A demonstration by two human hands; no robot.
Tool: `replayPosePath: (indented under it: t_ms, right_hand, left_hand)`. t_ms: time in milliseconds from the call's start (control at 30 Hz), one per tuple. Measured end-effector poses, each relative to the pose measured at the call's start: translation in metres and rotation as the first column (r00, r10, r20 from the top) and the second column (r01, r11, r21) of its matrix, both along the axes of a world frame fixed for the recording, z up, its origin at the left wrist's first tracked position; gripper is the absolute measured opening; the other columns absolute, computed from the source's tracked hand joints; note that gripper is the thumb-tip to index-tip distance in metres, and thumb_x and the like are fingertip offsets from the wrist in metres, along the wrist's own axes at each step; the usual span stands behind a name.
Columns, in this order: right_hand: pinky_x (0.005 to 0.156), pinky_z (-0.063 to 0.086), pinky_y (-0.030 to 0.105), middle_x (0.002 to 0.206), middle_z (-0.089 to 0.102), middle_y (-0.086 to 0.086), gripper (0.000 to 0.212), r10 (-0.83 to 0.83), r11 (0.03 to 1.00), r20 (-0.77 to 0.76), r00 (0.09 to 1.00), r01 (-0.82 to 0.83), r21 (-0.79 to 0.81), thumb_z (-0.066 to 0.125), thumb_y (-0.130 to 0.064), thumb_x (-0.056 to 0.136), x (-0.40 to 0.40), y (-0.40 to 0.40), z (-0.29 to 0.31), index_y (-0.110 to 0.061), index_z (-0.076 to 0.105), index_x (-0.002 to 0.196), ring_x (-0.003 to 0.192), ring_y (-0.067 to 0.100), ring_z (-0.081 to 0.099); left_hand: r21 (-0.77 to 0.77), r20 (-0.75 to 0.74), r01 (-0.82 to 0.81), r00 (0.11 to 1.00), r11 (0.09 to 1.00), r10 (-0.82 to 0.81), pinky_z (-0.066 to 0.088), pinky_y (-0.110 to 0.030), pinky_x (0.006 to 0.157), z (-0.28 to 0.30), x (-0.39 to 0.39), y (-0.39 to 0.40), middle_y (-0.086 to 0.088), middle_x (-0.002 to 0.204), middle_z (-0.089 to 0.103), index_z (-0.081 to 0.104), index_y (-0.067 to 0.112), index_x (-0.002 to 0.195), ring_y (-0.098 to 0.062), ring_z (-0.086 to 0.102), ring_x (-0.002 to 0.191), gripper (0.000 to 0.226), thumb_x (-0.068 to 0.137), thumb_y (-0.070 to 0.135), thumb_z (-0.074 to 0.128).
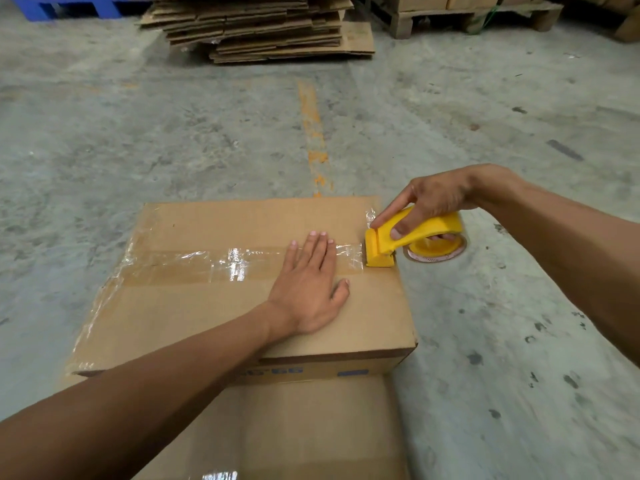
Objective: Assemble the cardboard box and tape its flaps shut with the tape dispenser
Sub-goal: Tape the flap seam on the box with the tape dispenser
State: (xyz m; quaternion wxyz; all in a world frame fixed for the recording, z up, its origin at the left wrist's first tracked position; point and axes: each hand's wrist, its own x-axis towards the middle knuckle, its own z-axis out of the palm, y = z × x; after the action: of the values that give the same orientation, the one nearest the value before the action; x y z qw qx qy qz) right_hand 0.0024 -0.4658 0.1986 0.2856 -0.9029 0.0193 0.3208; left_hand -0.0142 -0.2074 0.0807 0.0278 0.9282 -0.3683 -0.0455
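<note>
Cardboard box (214,306), one, on concrete floor (485,306); bare floor on every side. Clear tape (194,266) along top seam. Yellow tape dispenser (412,237), one, at right edge, clasped by right hand (436,199). Left hand (308,289) flat, fingers spread, grasping nothing. Flattened cardboard stack (263,26) far behind.

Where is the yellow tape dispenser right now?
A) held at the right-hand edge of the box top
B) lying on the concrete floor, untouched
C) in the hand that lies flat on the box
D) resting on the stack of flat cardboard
A: the right hand grips the yellow tape dispenser at the right edge of the cardboard box, at the end of the tape strip, while the left hand lies flat on the box top.
</note>
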Motion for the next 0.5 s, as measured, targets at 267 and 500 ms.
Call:
replayPosePath:
  t_ms: [267, 500]
  right_hand:
    - [0.074, 0.050, 0.018, 0.096, 0.069, -0.027, 0.037, 0.019, 1.000, 0.023, 1.000, -0.018, -0.006, 0.080, -0.037, 0.077, -0.002, 0.001, -0.001, -0.045, 0.071, 0.112, 0.086, 0.003, 0.065]
    - [0.057, 0.054, 0.020, 0.078, 0.071, -0.018, 0.037, -0.044, 0.996, 0.003, 0.999, 0.043, 0.077, 0.077, -0.023, 0.081, -0.019, -0.031, -0.006, -0.039, 0.072, 0.113, 0.067, 0.005, 0.065]
  left_hand:
    - [-0.016, 0.004, 0.025, 1.000, 1.000, -0.025, -0.003, -0.047, 0.120, -0.009, -0.010, -0.045, -0.013, 0.163, -0.007, -0.001, 0.004, 0.154, -0.023, -0.014, 0.149, 0.080, 0.094, 0.055, 0.013]
    - [-0.050, 0.031, 0.014, 0.999, 0.999, -0.013, -0.003, -0.042, 0.121, -0.014, -0.012, -0.039, -0.006, 0.164, -0.009, -0.003, 0.011, 0.155, -0.019, -0.012, 0.150, 0.081, 0.092, 0.060, 0.010]
